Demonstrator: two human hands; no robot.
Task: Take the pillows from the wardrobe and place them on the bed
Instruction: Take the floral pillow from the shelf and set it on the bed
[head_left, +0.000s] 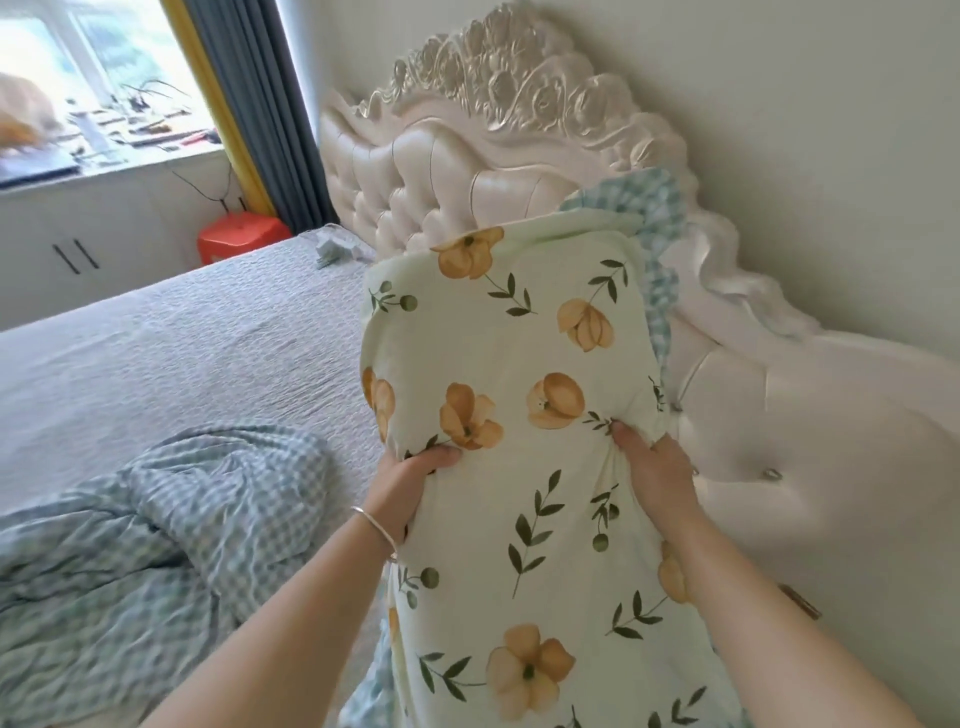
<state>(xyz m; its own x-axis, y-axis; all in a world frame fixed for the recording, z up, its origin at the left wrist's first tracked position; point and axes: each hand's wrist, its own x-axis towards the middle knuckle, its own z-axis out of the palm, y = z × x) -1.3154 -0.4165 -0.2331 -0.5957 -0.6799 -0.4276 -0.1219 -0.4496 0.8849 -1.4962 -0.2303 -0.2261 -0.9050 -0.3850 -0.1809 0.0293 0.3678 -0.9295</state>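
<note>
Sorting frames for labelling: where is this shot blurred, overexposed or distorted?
Head view: the window is blown out and its sill clutter smeared; the checked quilt is motion-blurred; wide-angle bending tilts the headboard; the floral pillow and both hands, left and right, are reasonably sharp.

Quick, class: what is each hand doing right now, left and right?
Left hand: grips the left edge of the floral pillow.
Right hand: grips the pillow's right side, fabric bunched under its fingers.

The pillow (519, 395) stands before the headboard (431, 176), the blanket (156, 525) left of it on the bed (171, 332).
</note>
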